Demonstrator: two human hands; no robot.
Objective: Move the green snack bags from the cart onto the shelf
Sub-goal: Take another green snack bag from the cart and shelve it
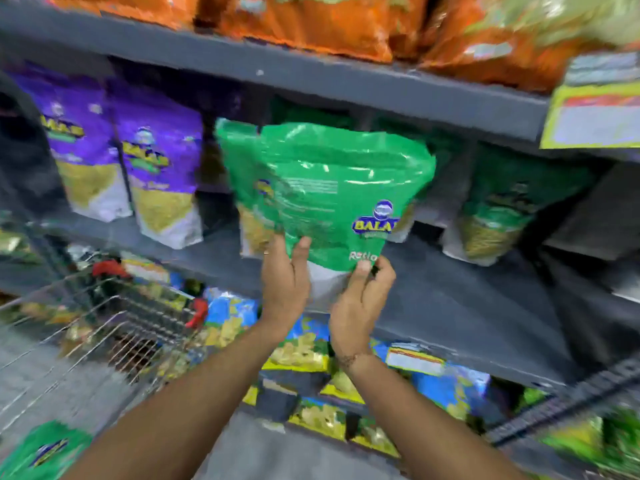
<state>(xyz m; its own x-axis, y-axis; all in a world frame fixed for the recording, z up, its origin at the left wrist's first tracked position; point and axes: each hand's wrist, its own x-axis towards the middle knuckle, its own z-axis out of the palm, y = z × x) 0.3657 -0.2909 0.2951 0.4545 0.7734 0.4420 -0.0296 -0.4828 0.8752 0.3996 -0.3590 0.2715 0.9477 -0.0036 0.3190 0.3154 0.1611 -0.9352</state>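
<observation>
**shelfstacker:** Mid-placement here. Both hands are pinching the bottom edge of a green snack bag (332,188): left hand (285,282) with the thumb on the front of the bag, right hand (362,299) nipping the bottom corner. The bag is upright, held above the front edge of the middle shelf (450,299), not set down yet. Any tips?

**aisle9:** I'd aim for the gap. There's another green bag (242,188) standing just behind and left of yours, and one more (498,216) further right, so the open spot is between them. Push it back until it lines up with those two, not hanging off the front edge.

**shelfstacker:** It's floppy when held from the bottom, though.

**aisle9:** Yeah, probably top-heavy. Land the base flat first, then slide one hand up to steady the top before letting go. Keep clear of the purple bags (159,168) toward the left end.

**shelfstacker:** The cart (86,327) sits low on the left, and there's at least one more green bag (45,452) down there.
</observation>
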